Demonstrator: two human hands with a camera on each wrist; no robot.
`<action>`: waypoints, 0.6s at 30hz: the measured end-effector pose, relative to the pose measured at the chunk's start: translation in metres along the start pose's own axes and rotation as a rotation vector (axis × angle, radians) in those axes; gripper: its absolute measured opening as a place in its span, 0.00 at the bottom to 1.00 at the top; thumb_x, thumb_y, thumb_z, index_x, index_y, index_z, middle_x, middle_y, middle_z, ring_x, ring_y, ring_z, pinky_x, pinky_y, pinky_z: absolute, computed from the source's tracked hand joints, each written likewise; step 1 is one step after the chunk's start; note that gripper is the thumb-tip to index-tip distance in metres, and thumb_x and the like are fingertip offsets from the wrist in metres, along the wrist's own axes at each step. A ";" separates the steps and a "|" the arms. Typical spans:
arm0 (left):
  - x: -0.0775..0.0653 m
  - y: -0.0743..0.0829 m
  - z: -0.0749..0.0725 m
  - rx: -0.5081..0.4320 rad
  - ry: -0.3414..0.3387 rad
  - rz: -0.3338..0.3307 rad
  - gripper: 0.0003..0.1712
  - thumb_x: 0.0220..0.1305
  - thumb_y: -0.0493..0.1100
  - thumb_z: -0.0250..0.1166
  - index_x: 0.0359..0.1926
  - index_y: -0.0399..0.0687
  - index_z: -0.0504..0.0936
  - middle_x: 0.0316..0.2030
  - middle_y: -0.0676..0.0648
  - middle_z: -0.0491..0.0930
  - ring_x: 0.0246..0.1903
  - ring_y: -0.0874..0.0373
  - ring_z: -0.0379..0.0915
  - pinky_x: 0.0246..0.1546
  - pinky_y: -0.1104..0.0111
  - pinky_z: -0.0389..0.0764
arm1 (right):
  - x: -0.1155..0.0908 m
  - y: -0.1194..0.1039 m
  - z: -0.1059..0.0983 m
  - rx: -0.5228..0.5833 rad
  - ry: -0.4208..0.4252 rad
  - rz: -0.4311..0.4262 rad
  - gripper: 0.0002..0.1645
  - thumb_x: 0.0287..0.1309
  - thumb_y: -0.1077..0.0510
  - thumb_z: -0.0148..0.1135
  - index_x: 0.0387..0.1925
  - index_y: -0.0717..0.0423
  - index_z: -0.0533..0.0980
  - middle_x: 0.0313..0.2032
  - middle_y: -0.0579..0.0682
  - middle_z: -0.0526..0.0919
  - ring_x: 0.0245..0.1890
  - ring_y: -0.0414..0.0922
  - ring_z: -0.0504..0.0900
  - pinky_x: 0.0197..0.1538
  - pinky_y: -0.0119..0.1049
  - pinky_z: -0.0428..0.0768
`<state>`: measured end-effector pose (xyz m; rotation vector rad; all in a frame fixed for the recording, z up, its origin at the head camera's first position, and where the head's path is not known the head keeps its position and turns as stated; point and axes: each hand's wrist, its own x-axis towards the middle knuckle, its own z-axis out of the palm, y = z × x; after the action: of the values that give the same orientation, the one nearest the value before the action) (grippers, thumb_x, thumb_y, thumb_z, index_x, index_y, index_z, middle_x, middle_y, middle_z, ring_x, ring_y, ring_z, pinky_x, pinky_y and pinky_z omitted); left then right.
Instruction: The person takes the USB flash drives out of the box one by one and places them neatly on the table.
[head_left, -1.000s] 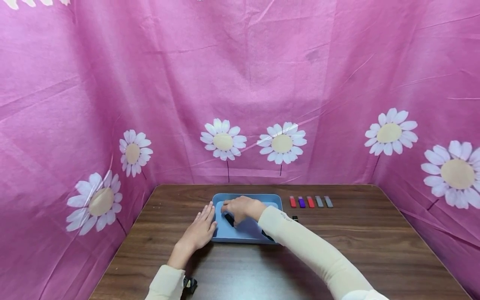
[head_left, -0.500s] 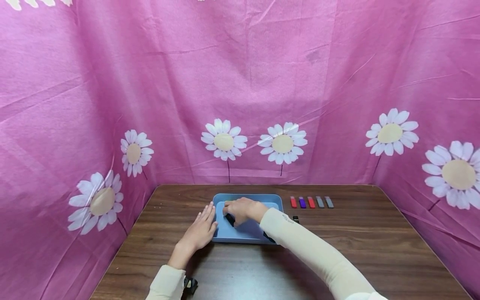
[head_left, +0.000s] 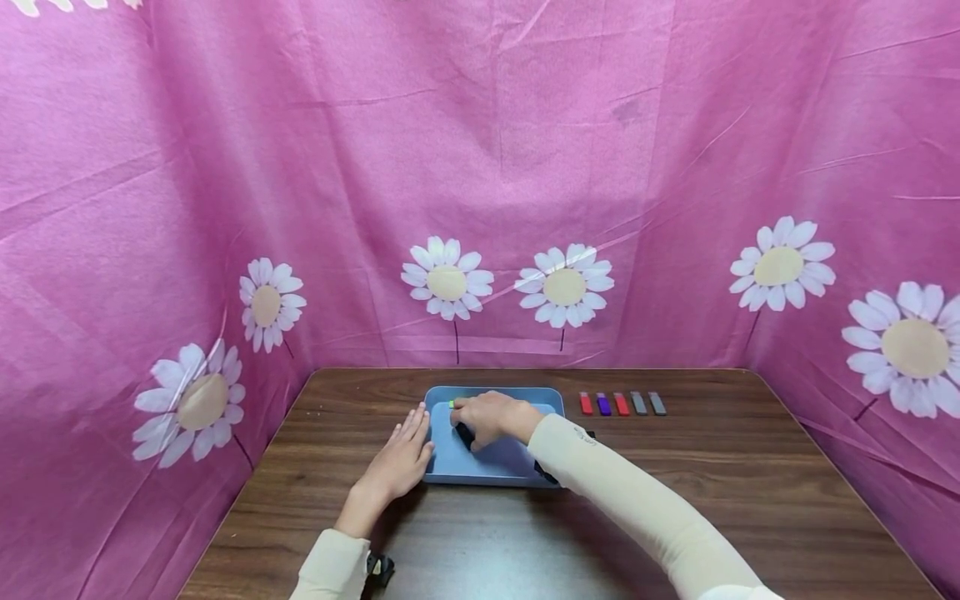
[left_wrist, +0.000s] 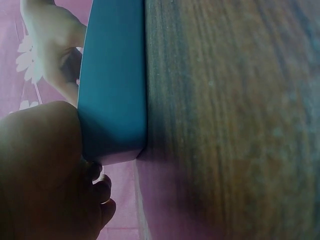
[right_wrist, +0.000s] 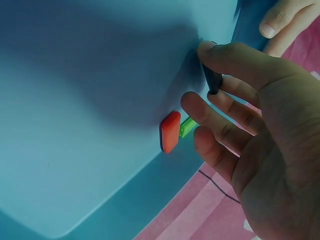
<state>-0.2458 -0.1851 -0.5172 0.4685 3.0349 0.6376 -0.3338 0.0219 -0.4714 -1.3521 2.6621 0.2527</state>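
Note:
My right hand (head_left: 491, 417) is over the left part of a shallow blue tray (head_left: 480, 480). In the right wrist view its thumb and index finger pinch a small black oblong piece (right_wrist: 212, 79), while the other fingers are loosely bent. Just past those fingers, a red oblong piece (right_wrist: 170, 131) and a bright green piece (right_wrist: 187, 127) lie in the tray by its far wall. My left hand (head_left: 402, 454) rests against the tray's left rim, its fingers straight and pointing away from me. From the left wrist view, it lies along the tray's outer wall (left_wrist: 115, 80).
To the right of the tray, a row of small oblong pieces stands on the wooden table (head_left: 720, 483): red (head_left: 586, 404), purple (head_left: 603, 405), another red (head_left: 621, 405) and grey ones (head_left: 638, 404). A pink curtain with daisies (head_left: 495, 183) surrounds the table.
My right hand has shifted slightly to the right within the tray with the black piece. The green piece now shows beside its fingertips. My left hand has stayed in place.

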 end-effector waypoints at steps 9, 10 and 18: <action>0.001 0.000 0.000 -0.002 0.001 -0.008 0.35 0.85 0.45 0.49 0.82 0.30 0.56 0.85 0.35 0.48 0.84 0.36 0.46 0.84 0.41 0.53 | -0.019 0.015 -0.011 0.051 0.067 0.012 0.32 0.58 0.45 0.80 0.63 0.45 0.82 0.53 0.44 0.80 0.33 0.36 0.75 0.39 0.32 0.81; 0.001 -0.001 0.000 0.000 -0.004 -0.012 0.35 0.85 0.45 0.49 0.82 0.30 0.56 0.85 0.35 0.48 0.84 0.37 0.45 0.84 0.42 0.52 | -0.022 0.017 -0.012 0.059 0.073 0.013 0.33 0.58 0.45 0.80 0.63 0.46 0.82 0.54 0.44 0.80 0.33 0.37 0.76 0.40 0.33 0.82; 0.000 0.000 0.002 0.016 0.018 0.001 0.34 0.85 0.44 0.50 0.81 0.29 0.58 0.84 0.34 0.50 0.84 0.36 0.47 0.84 0.42 0.54 | -0.046 0.032 -0.017 0.121 0.122 0.046 0.34 0.57 0.47 0.81 0.64 0.48 0.81 0.55 0.46 0.78 0.35 0.39 0.77 0.42 0.40 0.84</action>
<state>-0.2460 -0.1841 -0.5188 0.4669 3.0592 0.6214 -0.3333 0.0728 -0.4428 -1.3105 2.7590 0.0140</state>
